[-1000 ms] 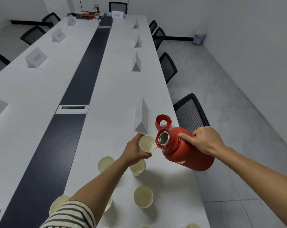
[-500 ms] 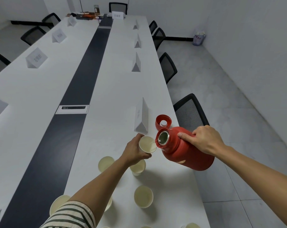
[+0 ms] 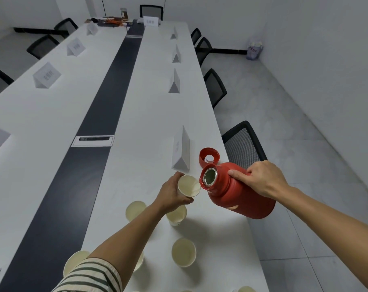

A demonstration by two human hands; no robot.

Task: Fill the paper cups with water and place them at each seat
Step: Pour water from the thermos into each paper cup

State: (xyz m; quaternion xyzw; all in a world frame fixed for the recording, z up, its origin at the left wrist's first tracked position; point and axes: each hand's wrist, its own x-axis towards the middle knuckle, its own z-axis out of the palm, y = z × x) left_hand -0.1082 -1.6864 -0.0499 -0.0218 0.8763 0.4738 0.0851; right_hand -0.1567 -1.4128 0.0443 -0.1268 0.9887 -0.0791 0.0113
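Observation:
My left hand holds a cream paper cup tilted toward the mouth of a red thermos flask. My right hand grips the flask near its shoulder and holds it tipped over, its open steel mouth almost touching the cup's rim. The flask's red lid lies upside down on the white table just behind. Several more paper cups stand near the table's front, among them one left of my forearm, one under my hand and one closer to me.
White name tents run along the right side, the nearest just behind the cup. Black mesh chairs line the table's right edge. A dark strip with a cable box divides the table. Clutter sits at the far end.
The flask has been tipped slightly further and shifted a little toward the cup; my left hand keeps the cup in about the same place.

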